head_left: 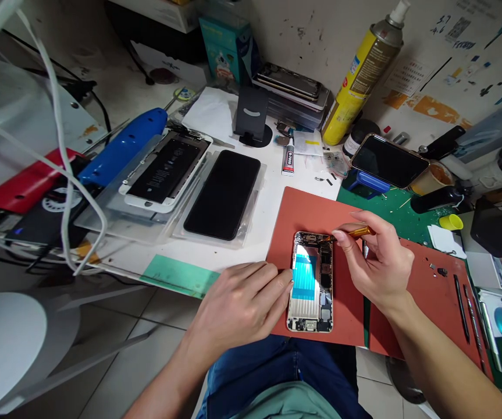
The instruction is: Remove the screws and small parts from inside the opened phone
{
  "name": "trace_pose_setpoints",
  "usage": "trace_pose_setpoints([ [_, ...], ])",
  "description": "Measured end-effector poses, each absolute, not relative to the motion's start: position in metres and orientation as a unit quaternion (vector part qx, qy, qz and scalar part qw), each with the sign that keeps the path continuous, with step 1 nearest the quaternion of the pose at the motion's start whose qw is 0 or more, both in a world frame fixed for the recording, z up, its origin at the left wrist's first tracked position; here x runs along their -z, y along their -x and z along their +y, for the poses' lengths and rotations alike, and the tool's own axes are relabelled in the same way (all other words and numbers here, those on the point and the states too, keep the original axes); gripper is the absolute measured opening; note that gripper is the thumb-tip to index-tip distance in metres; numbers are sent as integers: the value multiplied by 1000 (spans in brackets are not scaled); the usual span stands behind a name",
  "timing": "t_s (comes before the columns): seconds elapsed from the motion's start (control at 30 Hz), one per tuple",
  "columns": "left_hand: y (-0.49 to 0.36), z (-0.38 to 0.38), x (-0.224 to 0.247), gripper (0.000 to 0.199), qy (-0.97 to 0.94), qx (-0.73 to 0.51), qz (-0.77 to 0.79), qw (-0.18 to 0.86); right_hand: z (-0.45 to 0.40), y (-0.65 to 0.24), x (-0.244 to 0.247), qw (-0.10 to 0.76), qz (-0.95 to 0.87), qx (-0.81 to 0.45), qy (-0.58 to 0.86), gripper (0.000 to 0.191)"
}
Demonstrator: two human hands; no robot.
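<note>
An opened phone body (310, 282) with bare circuitry and a shiny blue-and-silver area lies on an orange-red mat (351, 317). My left hand (251, 299) is closed at the phone's left edge; whatever its fingertips hold, if anything, is too small to make out. A thin tool with a gold-brown handle (361, 231) is pinched in my right hand (377, 256), its tip at the top right corner of the phone body.
Left on the white table (207, 256) are a black phone screen (223, 195) and a white-framed screen assembly (167, 169). A yellow spray can (362, 78) stands behind. A phone (389, 161) leans on a blue holder. Tweezers (460, 308) lie right.
</note>
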State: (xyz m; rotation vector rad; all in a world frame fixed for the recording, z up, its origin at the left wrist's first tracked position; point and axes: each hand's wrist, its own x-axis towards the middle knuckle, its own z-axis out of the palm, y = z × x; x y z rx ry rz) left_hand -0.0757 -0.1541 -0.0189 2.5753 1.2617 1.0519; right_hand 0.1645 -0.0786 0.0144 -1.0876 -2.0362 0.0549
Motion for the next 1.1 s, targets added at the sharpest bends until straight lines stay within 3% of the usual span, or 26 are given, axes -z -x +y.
trace_pose_setpoints([
  [0.37,76,-155,19,14,-844,-337,415,42,-74,-163,-18,384,-827,43,408,35],
  [0.7,78,-151,13,28,-878,-281,382,69,-65,-153,-37,286,-877,80,377,18],
  [0.93,79,-151,14,32,-881,-276,377,75,-60,-154,-39,270,-883,109,368,22],
  [1.1,79,-151,15,33,-883,-271,375,79,-60,-152,-49,239,-901,74,354,4],
])
